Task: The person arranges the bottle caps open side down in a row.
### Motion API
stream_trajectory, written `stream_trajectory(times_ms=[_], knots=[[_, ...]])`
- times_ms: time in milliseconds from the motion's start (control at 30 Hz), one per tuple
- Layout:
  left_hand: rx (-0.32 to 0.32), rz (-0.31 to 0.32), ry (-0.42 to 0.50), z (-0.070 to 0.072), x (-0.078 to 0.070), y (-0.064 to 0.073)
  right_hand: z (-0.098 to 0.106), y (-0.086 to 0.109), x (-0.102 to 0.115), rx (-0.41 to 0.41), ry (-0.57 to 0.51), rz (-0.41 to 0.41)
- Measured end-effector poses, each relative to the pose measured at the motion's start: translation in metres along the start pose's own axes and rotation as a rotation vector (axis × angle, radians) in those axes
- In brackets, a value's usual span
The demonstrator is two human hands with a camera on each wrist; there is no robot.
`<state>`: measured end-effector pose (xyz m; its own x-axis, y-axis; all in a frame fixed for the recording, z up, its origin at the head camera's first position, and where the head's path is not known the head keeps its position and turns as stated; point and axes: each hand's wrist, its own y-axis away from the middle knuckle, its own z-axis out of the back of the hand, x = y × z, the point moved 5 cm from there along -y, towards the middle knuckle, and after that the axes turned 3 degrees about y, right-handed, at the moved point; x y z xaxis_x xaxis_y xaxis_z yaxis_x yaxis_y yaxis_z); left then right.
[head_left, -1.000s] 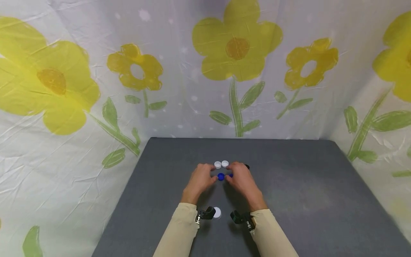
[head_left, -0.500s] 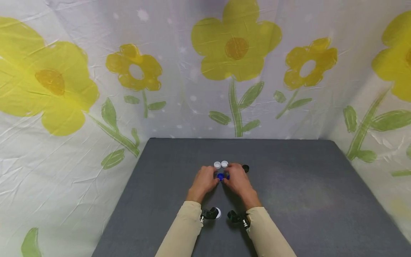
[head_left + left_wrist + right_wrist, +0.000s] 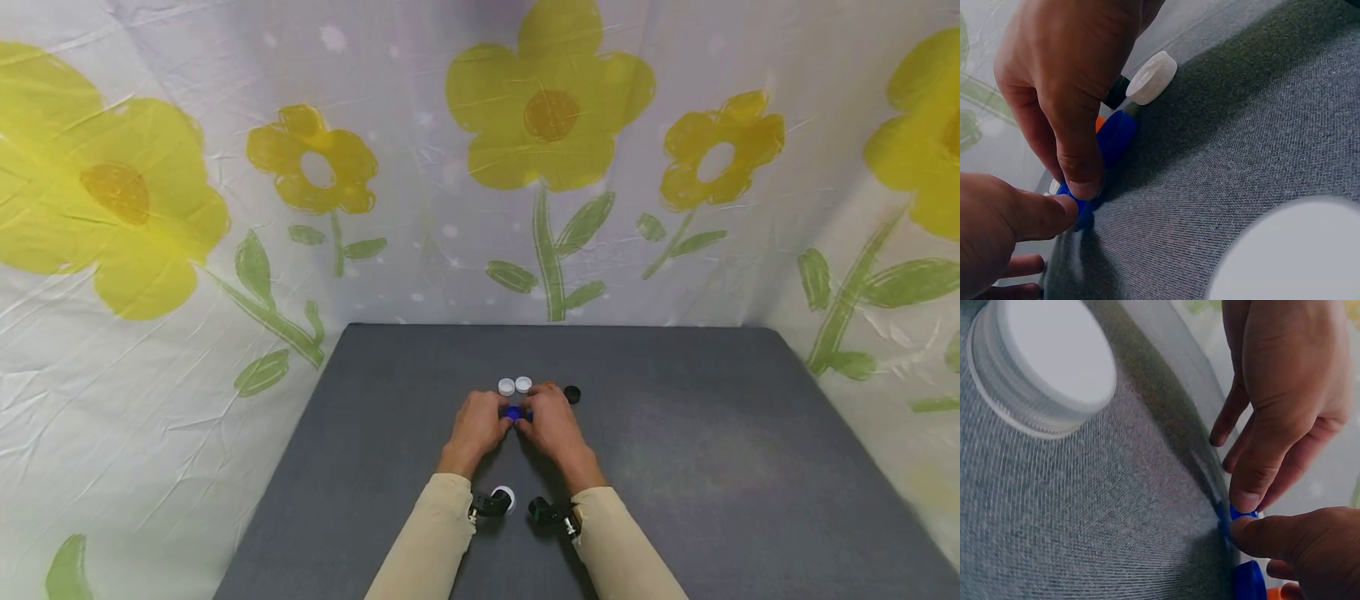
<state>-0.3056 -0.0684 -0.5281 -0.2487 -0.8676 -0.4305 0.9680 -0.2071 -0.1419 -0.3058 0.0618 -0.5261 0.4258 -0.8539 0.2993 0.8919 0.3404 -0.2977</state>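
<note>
A small blue bottle cap [image 3: 513, 412] lies low over the dark cloth between both hands. My left hand [image 3: 476, 425] pinches it from the left, thumb on the near side. From the right, my right hand [image 3: 553, 425] grips the same cap, its thumb tip close to the left one in the left wrist view. Their fingers hide much of the cap. A second blue cap [image 3: 1117, 137] lies right beside the right thumb, mostly covered by that hand in the head view.
Behind the hands stand white caps [image 3: 506, 387], an orange cap [image 3: 549, 384] and a black cap [image 3: 572, 395]. Another white cap [image 3: 1150, 78] shows in the left wrist view. A larger white ridged lid [image 3: 1054, 356] lies between the forearms. Flowered fabric [image 3: 420, 167] hangs beyond the table.
My right hand has shifted left toward the blue cap, uncovering the black cap and part of the orange one. My left hand has come slightly right and nearer.
</note>
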Motion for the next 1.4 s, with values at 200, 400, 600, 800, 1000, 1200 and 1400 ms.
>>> stream_trajectory(times_ms=[200,400,600,800,1000,1200,1400], knots=[[-0.003,0.002,0.029,0.004,-0.003,0.003,0.010,0.004,0.004,-0.008,-0.025,0.008],[-0.017,-0.009,0.037,0.016,-0.011,0.010,0.024,0.009,0.007,-0.009,-0.091,0.036],[-0.013,-0.045,0.027,0.028,-0.021,0.017,0.038,0.019,0.009,-0.001,-0.122,0.004],[0.013,-0.094,0.029,0.042,-0.033,0.028,0.052,0.029,0.013,-0.031,-0.130,0.050],[0.041,-0.150,0.038,0.052,-0.042,0.038,0.067,0.040,0.019,-0.048,-0.117,0.091],[0.074,-0.197,0.025,0.056,-0.047,0.046,0.076,0.052,0.024,-0.057,-0.133,0.092],[0.156,-0.177,0.092,0.055,-0.047,0.056,0.073,0.064,0.024,-0.039,-0.148,0.090]])
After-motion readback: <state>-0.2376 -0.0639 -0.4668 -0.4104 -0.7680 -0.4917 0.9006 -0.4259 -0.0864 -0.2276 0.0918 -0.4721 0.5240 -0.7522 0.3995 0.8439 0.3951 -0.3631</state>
